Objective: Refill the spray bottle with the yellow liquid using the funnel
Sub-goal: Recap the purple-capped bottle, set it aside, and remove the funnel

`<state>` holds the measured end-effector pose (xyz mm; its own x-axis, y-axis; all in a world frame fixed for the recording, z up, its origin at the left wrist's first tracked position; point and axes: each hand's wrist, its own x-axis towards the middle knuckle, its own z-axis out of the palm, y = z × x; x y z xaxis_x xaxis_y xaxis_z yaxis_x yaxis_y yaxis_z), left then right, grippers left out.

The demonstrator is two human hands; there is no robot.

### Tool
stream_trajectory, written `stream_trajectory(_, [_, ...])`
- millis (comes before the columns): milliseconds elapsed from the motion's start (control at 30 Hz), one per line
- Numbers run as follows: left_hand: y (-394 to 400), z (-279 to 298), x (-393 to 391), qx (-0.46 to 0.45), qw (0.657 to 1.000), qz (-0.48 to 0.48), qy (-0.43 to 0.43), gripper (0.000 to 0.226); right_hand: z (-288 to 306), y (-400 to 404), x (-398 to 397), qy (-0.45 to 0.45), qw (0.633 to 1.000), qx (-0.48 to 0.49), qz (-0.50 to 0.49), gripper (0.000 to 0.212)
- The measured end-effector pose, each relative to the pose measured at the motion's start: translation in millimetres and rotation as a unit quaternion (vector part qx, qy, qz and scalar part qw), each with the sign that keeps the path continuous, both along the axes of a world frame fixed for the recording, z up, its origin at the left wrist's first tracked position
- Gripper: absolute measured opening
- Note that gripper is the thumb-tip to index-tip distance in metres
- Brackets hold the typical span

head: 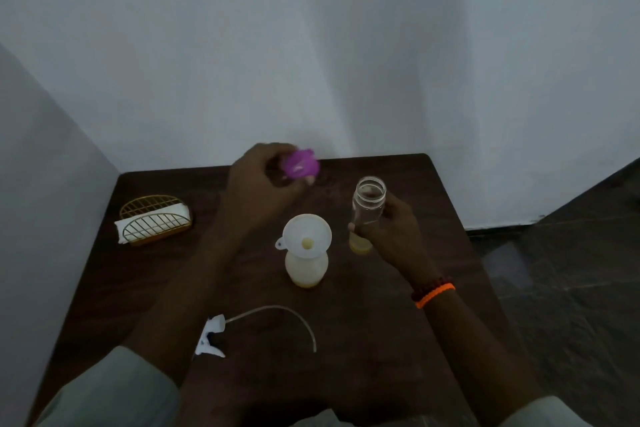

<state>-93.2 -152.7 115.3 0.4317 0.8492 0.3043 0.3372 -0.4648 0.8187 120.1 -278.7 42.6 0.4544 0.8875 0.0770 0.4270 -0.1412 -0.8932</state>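
Observation:
A white spray bottle (pixel 306 267) stands mid-table with a white funnel (pixel 307 235) in its neck; a little yellow liquid shows at its base. To its right, my right hand (pixel 391 232) grips a clear open-mouthed bottle (pixel 368 201) upright on the table, with a shallow layer of yellow liquid at the bottom. My left hand (pixel 259 184) is raised over the back of the table and holds a purple cap (pixel 300 165). The white spray head (pixel 210 340) with its curved tube lies near the front of the table.
A gold wire napkin holder (pixel 156 220) with white napkins sits at the table's left side. The dark wooden table (pixel 381 340) stands in a corner against pale walls. Dark floor lies to the right.

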Motion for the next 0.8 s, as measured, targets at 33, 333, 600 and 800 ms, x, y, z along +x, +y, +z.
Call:
stream_trajectory(33, [-8.6, 11.2, 12.2, 0.02, 0.999, -0.037, -0.003, 0.056, 0.8, -0.6, -0.7, 0.003, 1.0, 0.0, -0.001, 0.047])
stream_trajectory(333, [-35.5, 21.1, 58.0, 0.089, 0.982, -0.154, 0.07, 0.062, 8.5, -8.8, 0.5, 0.002, 1.0, 0.002, 0.007, 0.044])
stream_trajectory(600, [-35.0, 25.7, 63.1, 0.07, 0.972, -0.191, 0.115, 0.06, 9.8, -15.0, -4.2, -0.009, 1.0, -0.01, 0.014, 0.044])
stream_trajectory(800, [-38.2, 27.3, 66.4, 0.063, 0.966, -0.224, 0.11, 0.06, 12.5, -15.3, -3.7, -0.028, 0.999, -0.019, 0.0, 0.048])
